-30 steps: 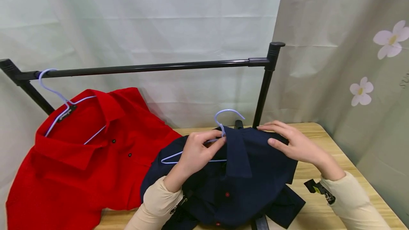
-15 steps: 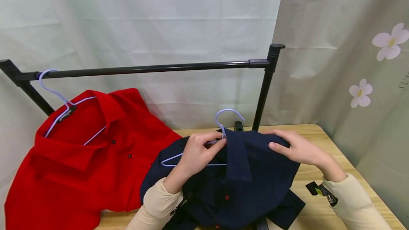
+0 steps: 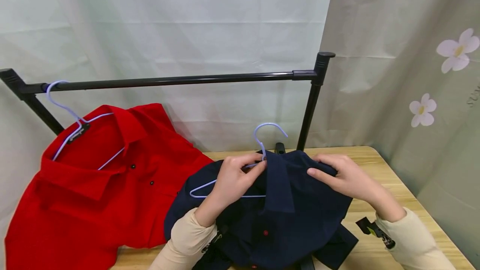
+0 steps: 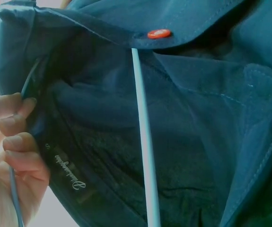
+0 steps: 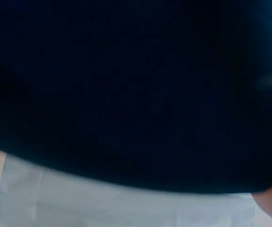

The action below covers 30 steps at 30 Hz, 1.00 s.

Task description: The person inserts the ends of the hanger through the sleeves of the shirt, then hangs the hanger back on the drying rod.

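Observation:
A navy button-up shirt (image 3: 307,216) with red buttons lies bunched over the table. A lilac wire hanger (image 3: 271,123) is partly inside it, its hook rising above the collar. My left hand (image 3: 230,178) pinches the hanger at the neck, beside the collar. In the left wrist view the hanger's bottom bar (image 4: 145,137) crosses the open neck, near a printed label (image 4: 69,172). My right hand (image 3: 350,178) pinches the shirt's right shoulder, thumb on top and fingers hidden behind. Dark cloth (image 5: 126,94) fills most of the right wrist view. The hanger's right arm is hidden.
A black rack bar (image 3: 180,80) spans the back, with its right post (image 3: 311,111) just behind the navy shirt. A red shirt (image 3: 112,203) hangs at the left on another lilac hanger (image 3: 56,101). The wooden table (image 3: 369,159) shows at the right.
My right hand has closed from fairly straight fingers onto the shoulder cloth and drawn slightly inward. The hanger hook has risen a little, my left hand still holding at the neck.

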Each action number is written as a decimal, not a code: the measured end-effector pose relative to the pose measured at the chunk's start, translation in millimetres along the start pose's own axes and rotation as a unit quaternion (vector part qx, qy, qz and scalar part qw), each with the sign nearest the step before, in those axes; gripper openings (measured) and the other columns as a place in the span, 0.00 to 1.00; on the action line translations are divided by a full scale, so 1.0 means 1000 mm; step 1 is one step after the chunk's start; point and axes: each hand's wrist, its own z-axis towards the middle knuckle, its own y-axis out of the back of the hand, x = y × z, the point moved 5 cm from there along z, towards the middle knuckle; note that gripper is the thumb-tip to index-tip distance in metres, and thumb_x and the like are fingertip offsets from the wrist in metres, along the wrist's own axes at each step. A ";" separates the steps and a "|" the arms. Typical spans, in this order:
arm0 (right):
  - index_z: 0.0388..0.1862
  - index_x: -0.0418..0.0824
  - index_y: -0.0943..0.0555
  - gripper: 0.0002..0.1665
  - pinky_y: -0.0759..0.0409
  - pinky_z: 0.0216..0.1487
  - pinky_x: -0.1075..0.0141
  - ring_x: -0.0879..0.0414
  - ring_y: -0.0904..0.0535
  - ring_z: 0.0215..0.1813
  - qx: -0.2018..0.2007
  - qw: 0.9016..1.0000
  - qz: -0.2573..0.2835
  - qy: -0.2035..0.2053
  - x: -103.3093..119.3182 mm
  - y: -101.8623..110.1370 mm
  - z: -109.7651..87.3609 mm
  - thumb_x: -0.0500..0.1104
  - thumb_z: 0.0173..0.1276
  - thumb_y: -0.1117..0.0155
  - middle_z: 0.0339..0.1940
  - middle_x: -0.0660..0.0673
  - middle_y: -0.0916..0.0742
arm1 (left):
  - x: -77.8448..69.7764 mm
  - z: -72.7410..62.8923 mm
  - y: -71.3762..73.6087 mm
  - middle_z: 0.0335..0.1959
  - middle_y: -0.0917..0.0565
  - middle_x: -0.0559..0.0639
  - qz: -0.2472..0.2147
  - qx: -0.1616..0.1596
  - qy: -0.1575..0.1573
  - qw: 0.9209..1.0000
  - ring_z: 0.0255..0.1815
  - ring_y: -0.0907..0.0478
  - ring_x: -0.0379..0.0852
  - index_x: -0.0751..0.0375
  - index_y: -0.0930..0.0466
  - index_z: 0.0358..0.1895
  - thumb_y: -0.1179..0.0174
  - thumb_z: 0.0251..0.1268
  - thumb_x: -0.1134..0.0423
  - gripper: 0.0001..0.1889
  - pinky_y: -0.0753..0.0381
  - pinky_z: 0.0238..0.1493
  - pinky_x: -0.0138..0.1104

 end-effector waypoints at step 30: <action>0.38 0.48 0.28 0.12 0.34 0.28 0.73 0.67 0.36 0.26 -0.041 0.997 -0.011 0.071 0.041 -0.023 0.029 0.36 0.71 0.34 0.25 0.58 0.32 | -0.014 0.003 -0.022 0.18 0.23 0.37 0.017 0.032 -0.006 0.999 0.18 0.32 0.31 0.53 0.13 0.40 0.37 0.68 0.63 0.04 0.31 0.24 0.28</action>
